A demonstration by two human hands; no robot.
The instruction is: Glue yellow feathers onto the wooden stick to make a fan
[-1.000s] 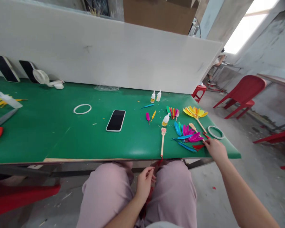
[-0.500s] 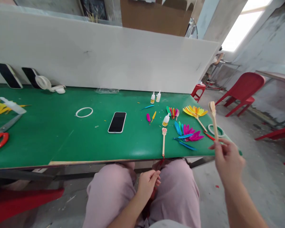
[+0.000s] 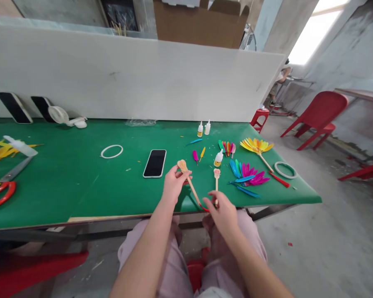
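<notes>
My left hand (image 3: 173,185) is closed on a wooden fan handle (image 3: 192,189), just below its broad rounded head, and holds it tilted above the table's front edge. A red tassel (image 3: 204,209) hangs from its lower end. My right hand (image 3: 224,212) is beside that lower end, fingers apart and holding nothing that I can see. It partly covers a second wooden handle (image 3: 216,176), which has a pinkish head and lies on the table. Behind that handle stands a glue bottle (image 3: 218,159). Pink and blue feathers (image 3: 250,174) lie to the right.
On the green table (image 3: 81,178) are a phone (image 3: 155,164), a white ring (image 3: 102,155), red-handled scissors (image 3: 8,194) and two more glue bottles (image 3: 200,130). A yellow feather fan (image 3: 257,145) and stacked rings (image 3: 294,175) lie near the right edge. A white board (image 3: 127,78) stands behind.
The wooden handle has come from the far right to the middle and is now in my left hand, which rose from my lap. My right hand moved left and let go of it.
</notes>
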